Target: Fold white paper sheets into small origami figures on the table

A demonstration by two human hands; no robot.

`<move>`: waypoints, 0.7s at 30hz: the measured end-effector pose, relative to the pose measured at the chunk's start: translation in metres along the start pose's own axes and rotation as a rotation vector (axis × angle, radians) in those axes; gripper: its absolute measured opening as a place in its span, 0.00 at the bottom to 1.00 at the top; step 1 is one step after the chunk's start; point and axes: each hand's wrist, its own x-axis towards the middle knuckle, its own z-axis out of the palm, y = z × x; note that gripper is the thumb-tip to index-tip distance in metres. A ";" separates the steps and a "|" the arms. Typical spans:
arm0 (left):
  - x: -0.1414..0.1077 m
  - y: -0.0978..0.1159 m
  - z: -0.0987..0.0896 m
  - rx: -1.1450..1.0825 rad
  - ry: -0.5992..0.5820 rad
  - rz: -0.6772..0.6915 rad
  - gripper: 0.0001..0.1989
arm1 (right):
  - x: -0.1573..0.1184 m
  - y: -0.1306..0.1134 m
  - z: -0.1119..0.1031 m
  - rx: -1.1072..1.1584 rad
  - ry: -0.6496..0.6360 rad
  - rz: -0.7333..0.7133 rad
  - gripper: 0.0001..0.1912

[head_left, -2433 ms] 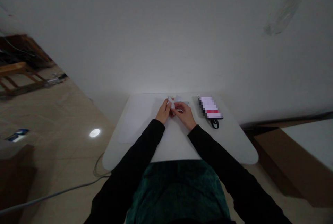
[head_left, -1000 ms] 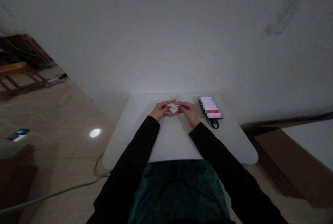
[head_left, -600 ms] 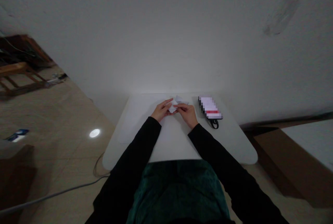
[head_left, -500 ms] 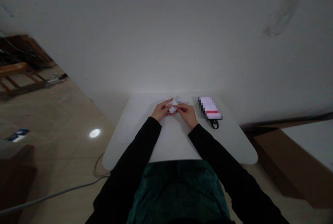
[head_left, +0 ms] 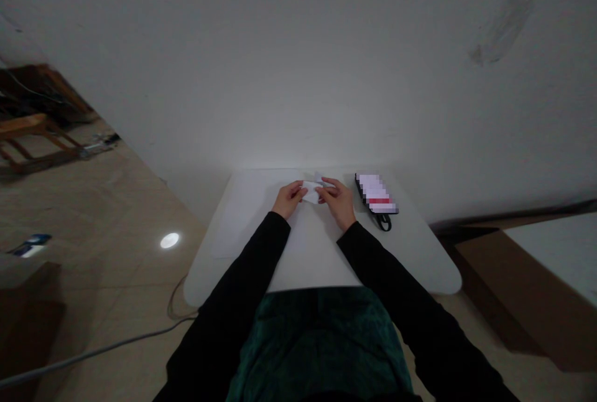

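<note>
A small piece of folded white paper [head_left: 311, 192] is held between my two hands above the white table [head_left: 321, 259]. My left hand [head_left: 288, 198] pinches its left end between thumb and fingers. At the right end, my right hand [head_left: 338, 201] grips it with the thumb in front and fingers behind. Another bit of white paper [head_left: 318, 176] shows just behind the hands, partly hidden by them. Under and left of my left hand lie flat white sheets [head_left: 247, 203].
A phone [head_left: 377, 193] with a blurred screen and a black strap [head_left: 384, 222] lies right of my hands. The wall [head_left: 298, 78] rises behind the table. A cardboard box [head_left: 522, 290] stands to the right; a grey cable [head_left: 116, 343] runs across the floor at left.
My hands have drawn slightly apart, and the folded paper now shows wider and flatter between them. My right fingers have shifted to its right end.
</note>
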 end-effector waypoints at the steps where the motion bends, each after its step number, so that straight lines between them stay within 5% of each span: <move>1: 0.000 0.001 -0.001 0.034 0.006 0.031 0.20 | 0.000 0.001 0.000 -0.001 -0.014 0.011 0.24; 7: -0.006 0.006 0.002 0.336 0.099 0.184 0.19 | -0.001 0.010 0.006 0.034 -0.068 0.016 0.19; 13: -0.012 0.008 0.007 0.512 0.165 0.144 0.15 | -0.008 0.007 0.011 0.102 -0.119 0.050 0.19; 21: -0.009 0.008 0.000 0.383 0.208 0.176 0.18 | -0.009 -0.003 0.005 0.142 -0.198 0.107 0.18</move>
